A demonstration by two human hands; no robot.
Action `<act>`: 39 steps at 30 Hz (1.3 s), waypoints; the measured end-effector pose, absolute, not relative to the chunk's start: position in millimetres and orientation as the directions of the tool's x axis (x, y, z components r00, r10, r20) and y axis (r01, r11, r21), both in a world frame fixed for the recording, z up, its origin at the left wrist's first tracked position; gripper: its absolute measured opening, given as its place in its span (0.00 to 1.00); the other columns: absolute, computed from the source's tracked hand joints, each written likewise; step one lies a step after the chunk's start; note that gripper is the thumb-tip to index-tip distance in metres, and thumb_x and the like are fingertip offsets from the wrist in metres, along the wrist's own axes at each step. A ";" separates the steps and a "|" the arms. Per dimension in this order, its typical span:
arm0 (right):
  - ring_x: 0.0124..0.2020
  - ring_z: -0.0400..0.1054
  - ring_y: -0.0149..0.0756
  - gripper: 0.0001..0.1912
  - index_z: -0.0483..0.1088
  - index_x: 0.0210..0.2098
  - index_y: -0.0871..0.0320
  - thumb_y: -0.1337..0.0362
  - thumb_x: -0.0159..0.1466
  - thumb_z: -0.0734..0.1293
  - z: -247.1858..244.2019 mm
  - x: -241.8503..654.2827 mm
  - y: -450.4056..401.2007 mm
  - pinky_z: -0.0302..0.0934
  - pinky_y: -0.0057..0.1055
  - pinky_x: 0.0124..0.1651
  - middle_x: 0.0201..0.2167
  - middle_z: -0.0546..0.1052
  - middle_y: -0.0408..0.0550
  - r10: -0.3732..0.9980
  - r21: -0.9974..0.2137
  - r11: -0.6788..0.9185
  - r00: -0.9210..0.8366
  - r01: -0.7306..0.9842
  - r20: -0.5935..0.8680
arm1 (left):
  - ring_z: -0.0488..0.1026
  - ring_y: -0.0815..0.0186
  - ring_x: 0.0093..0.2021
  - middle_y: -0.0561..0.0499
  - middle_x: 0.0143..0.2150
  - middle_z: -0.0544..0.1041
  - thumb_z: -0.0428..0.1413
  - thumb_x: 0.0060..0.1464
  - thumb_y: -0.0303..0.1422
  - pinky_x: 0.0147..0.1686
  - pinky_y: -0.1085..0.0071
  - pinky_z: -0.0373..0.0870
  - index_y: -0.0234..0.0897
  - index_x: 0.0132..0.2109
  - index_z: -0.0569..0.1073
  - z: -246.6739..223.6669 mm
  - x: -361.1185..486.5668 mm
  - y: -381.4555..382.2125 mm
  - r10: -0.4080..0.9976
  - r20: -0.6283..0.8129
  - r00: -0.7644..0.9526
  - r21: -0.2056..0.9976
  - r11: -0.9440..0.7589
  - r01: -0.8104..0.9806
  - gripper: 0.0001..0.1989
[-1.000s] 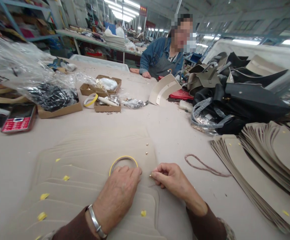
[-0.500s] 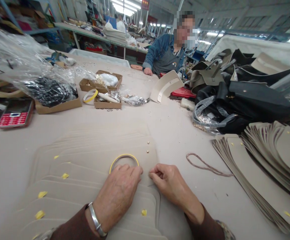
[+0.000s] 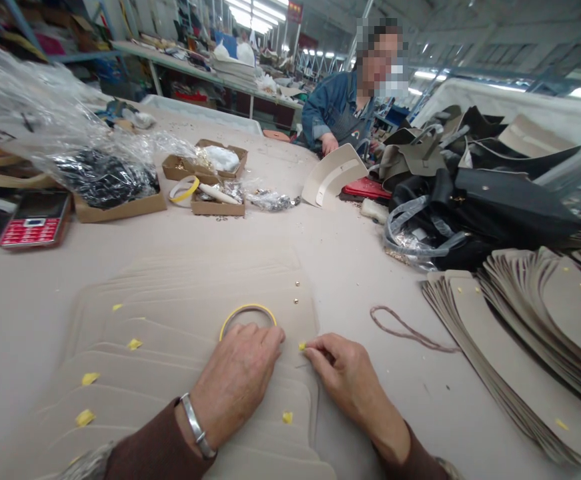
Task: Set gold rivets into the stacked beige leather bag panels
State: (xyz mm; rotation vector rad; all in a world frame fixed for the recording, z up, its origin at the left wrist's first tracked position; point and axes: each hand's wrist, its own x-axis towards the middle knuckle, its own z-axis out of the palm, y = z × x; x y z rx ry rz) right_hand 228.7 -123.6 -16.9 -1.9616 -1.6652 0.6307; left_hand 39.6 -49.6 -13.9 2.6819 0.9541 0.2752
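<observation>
Overlapping beige panels [image 3: 180,300] lie fanned out in front of me, several with small yellow tape bits [image 3: 135,344]. My left hand [image 3: 245,377] rests on them, fingers curled over the lower edge of a yellow-edged tape roll [image 3: 248,307]. Thumb and forefinger of my right hand [image 3: 343,370] pinch a small yellow piece of tape [image 3: 302,347] at the panels' right edge. Two small metal studs [image 3: 297,293] sit in the top panel above that piece.
A cord loop [image 3: 410,330] and stacked beige strips [image 3: 510,360] lie at right, below black bags [image 3: 510,207]. At left are a red phone [image 3: 35,220] and cardboard boxes [image 3: 120,207]. A person [image 3: 343,110] stands across the table, one hand near a curved beige piece [image 3: 334,175].
A yellow tape piece now shows at my right fingertips, which have shifted slightly right. The person opposite has moved a hand up and right, close to the curved beige piece.
</observation>
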 end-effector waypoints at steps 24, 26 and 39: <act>0.35 0.73 0.34 0.10 0.74 0.43 0.57 0.69 0.62 0.65 -5.0 222.6 -101.6 0.66 0.29 0.41 0.36 0.79 0.48 0.976 -0.823 0.143 0.059 0.550 0.209 | 0.79 0.68 0.33 0.49 0.39 0.80 0.43 0.66 0.32 0.33 0.77 0.74 0.36 0.63 0.55 -12.1 28.3 -37.9 0.549 0.459 0.698 0.454 -0.821 0.347 0.20; 0.35 0.72 0.33 0.11 0.73 0.45 0.57 0.69 0.63 0.64 -4.5 218.5 -99.3 0.66 0.30 0.41 0.37 0.78 0.49 0.958 -0.809 0.247 -0.007 0.533 0.288 | 0.78 0.68 0.28 0.50 0.35 0.80 0.42 0.67 0.32 0.28 0.76 0.73 0.35 0.64 0.52 -13.9 28.6 -39.0 0.559 0.421 0.714 0.459 -0.810 0.364 0.21; 0.27 0.67 0.31 0.08 0.68 0.31 0.56 0.72 0.62 0.59 -15.1 207.7 -97.5 0.61 0.26 0.32 0.24 0.73 0.44 0.872 -0.547 0.416 -0.148 0.727 0.466 | 0.78 0.65 0.32 0.50 0.36 0.79 0.42 0.66 0.30 0.27 0.72 0.71 0.37 0.58 0.57 -18.4 30.7 -43.0 0.555 0.355 0.753 0.492 -0.795 0.355 0.15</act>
